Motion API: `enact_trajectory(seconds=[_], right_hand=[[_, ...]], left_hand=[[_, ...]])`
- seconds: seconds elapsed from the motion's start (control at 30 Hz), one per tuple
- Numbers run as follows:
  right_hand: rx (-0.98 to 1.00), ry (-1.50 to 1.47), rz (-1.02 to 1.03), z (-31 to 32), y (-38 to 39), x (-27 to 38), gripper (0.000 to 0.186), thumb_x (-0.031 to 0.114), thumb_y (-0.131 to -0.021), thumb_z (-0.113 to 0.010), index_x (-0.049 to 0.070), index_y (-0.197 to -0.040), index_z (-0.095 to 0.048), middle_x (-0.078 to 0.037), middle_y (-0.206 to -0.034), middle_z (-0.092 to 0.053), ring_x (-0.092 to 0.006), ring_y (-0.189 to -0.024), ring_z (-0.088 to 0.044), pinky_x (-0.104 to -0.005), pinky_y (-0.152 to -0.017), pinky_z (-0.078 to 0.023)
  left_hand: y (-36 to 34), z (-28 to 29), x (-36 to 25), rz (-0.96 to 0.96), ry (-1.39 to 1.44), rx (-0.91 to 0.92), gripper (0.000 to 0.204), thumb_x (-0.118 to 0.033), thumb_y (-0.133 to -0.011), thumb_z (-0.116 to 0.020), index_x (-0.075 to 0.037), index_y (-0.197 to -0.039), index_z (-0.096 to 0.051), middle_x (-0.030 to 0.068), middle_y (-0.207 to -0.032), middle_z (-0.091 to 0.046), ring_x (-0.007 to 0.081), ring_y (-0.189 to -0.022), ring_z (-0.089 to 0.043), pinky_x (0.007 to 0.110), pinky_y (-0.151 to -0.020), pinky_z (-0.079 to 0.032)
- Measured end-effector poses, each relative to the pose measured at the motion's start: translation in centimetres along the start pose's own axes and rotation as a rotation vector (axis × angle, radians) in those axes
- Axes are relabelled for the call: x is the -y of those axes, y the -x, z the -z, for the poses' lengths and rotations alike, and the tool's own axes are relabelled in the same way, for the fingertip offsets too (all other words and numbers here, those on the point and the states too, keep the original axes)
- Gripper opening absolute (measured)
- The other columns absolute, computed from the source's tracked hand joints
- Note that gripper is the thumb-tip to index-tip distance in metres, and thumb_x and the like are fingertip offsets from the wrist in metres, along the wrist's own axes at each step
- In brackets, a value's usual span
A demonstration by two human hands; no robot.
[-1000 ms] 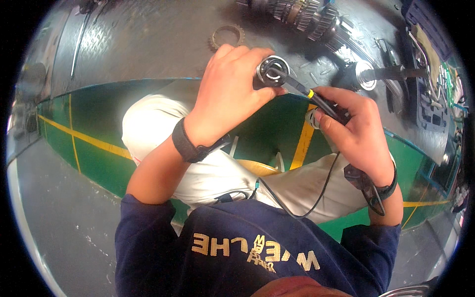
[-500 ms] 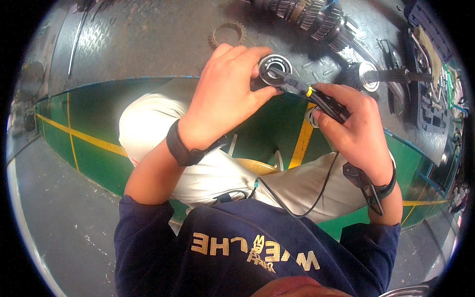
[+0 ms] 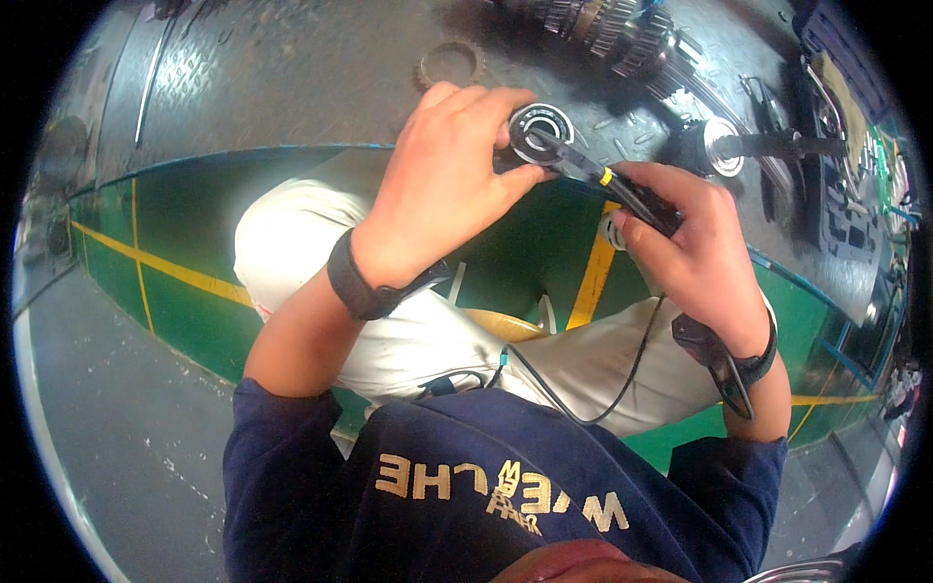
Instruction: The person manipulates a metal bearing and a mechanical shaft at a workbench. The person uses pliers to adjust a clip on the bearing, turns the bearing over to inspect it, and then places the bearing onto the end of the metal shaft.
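Note:
My left hand (image 3: 437, 185) is wrapped round a metal part with a round ball bearing (image 3: 562, 124) at its upper face, held just off the near edge of the metal workbench. Its fingers lie behind the part and the thumb presses on the near side. Black-handled pliers (image 3: 627, 194) with a yellow band are gripped in my right hand (image 3: 705, 243). Their tip reaches into the middle of the bearing's face; exactly what it touches is too small to tell. Below the handles, a small round metal piece (image 3: 613, 231) shows beside my right thumb.
On the diamond-plate bench (image 3: 292, 87) lies a toothed ring (image 3: 425, 74) beyond my left hand. A gear shaft (image 3: 607, 37) rests at the far side. To the right are a shaft with a bright flange (image 3: 724, 151) and a dark tool case (image 3: 841, 214). A thin cable (image 3: 544, 389) crosses my lap.
The view has shifted very slightly. Both hands keep their hold, and the pliers' tip stays in the bearing's face.

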State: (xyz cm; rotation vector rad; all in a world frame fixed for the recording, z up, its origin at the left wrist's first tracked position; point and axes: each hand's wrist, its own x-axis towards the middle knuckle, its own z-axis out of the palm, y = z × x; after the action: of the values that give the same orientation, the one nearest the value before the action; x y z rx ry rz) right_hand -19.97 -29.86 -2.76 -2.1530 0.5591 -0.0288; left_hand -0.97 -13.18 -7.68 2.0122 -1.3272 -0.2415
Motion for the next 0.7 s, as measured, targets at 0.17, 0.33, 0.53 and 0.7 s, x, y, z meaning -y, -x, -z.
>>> enact_trajectory(seconds=[0.17, 0.33, 0.53, 0.7], right_hand=[[0.030, -0.021, -0.031, 0.4, -0.3, 0.0, 0.029, 0.012, -0.088, -0.072, -0.004, -0.113, -0.073, -0.019, -0.084, -0.072, -0.0297, -0.072, -0.071, -0.0380, -0.068, -0.054], [0.213, -0.542, -0.310, 3.1, 0.0, 0.8, 0.033, 0.017, -0.098, -0.065, -0.006, -0.121, -0.070, -0.012, -0.083, -0.071, -0.0198, -0.066, -0.067, -0.0323, -0.059, -0.053], [0.691, -1.884, -0.092, 3.3, 2.3, -1.3, 0.051, 0.033, -0.106, -0.054, -0.012, -0.130, -0.056, -0.024, -0.077, -0.062, -0.0307, -0.048, -0.060, -0.0381, -0.034, -0.045], [0.835, -1.980, -0.136, 2.8, 2.4, -0.8, 0.049, 0.033, -0.107, -0.056, -0.011, -0.129, -0.053, -0.026, -0.073, -0.061, -0.0340, -0.048, -0.060, -0.0444, -0.034, -0.049]], left_hand=[[-0.2, 0.8, 0.0, 0.016, 0.000, 0.024, 0.063, -0.020, -0.068, -0.093, -0.006, -0.125, -0.072, 0.0077, -0.087, -0.065, 0.0279, -0.086, -0.061, 0.039, -0.082, -0.050], [-0.3, 4.6, -1.0, 0.076, 0.045, -0.021, 0.077, -0.022, -0.065, -0.098, -0.007, -0.134, -0.068, 0.0029, -0.088, -0.062, 0.0157, -0.082, -0.060, 0.030, -0.078, -0.050], [-0.1, 5.2, -1.6, 0.117, 0.132, 0.019, 0.074, -0.021, -0.066, -0.098, -0.010, -0.133, -0.069, 0.0032, -0.088, -0.063, 0.0166, -0.084, -0.060, 0.032, -0.080, -0.050], [-0.5, 4.7, -1.3, 0.079, 0.174, 0.010, 0.071, -0.023, -0.068, -0.097, -0.010, -0.132, -0.069, 0.0048, -0.088, -0.063, 0.0202, -0.085, -0.062, 0.034, -0.081, -0.051]])
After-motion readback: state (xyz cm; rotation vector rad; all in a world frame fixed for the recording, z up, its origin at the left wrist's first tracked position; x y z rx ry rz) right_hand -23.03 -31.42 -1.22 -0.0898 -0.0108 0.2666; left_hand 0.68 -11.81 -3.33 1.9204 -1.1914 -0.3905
